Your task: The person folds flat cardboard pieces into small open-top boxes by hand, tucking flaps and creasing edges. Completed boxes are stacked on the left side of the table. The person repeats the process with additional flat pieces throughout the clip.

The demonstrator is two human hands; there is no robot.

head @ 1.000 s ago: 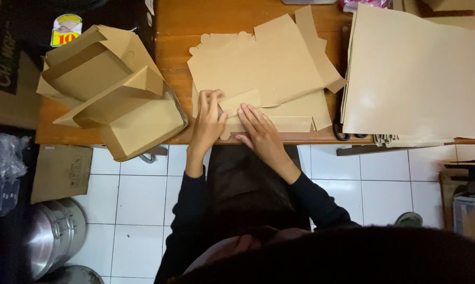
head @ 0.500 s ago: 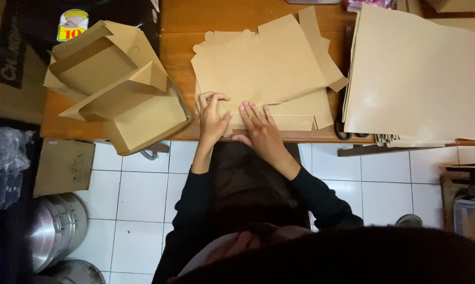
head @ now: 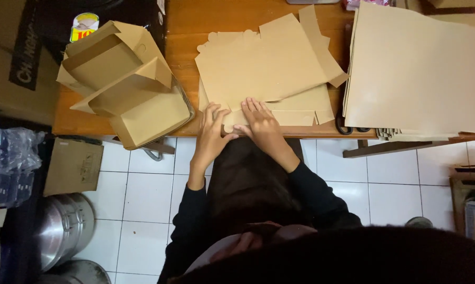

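A flat, unfolded brown cardboard box blank [head: 269, 68] lies on the wooden table [head: 206, 26] in front of me. My left hand [head: 212, 131] presses on its near left edge with fingers spread. Beside it, my right hand [head: 261, 123] lies flat on a folded flap of the same blank at the table's front edge. More flat blanks lie under the top one.
Several folded open cardboard boxes [head: 122, 84] are piled at the table's left end. A tall stack of flat cardboard sheets [head: 421, 68] sits on the right. On the white tiled floor at left stand metal pots [head: 64, 231], a small cardboard piece [head: 74, 165] and plastic-wrapped bottles [head: 6, 163].
Both hands have shifted slightly along the near edge of the blank, pressing its flap down; the view has moved a little.
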